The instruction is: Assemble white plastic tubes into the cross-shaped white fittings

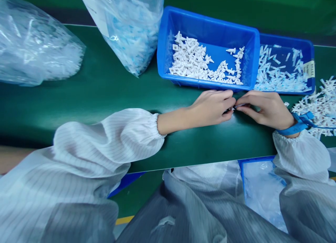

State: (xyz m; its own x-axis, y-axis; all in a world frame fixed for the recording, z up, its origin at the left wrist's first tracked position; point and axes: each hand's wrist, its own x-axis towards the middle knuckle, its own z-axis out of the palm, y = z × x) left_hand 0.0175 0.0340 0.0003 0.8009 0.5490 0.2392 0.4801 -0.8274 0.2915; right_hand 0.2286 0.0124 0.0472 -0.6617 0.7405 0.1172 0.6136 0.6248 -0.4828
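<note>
Just in front of the nearer blue bin, my two hands meet fingertip to fingertip over the green table. My left hand [214, 105] is closed in a pinch on a small white plastic part [231, 109], mostly hidden by the fingers. Opposite it, my right hand [267, 108] pinches a thin, pale translucent piece [240, 105], its end pointing at the white part. Whether the two pieces touch is too small to tell. The blue bin [210, 84] behind the hands holds many white plastic fittings [189, 57].
A second blue bin [311, 66] with pale blue-tipped pieces [278, 78] adjoins it. Finished-looking white parts [321, 106] lie heaped at right, beside my blue wrist strap [294, 127]. Two clear bags of parts, one bluish [133, 33] and one whitish [52, 50], rest at left.
</note>
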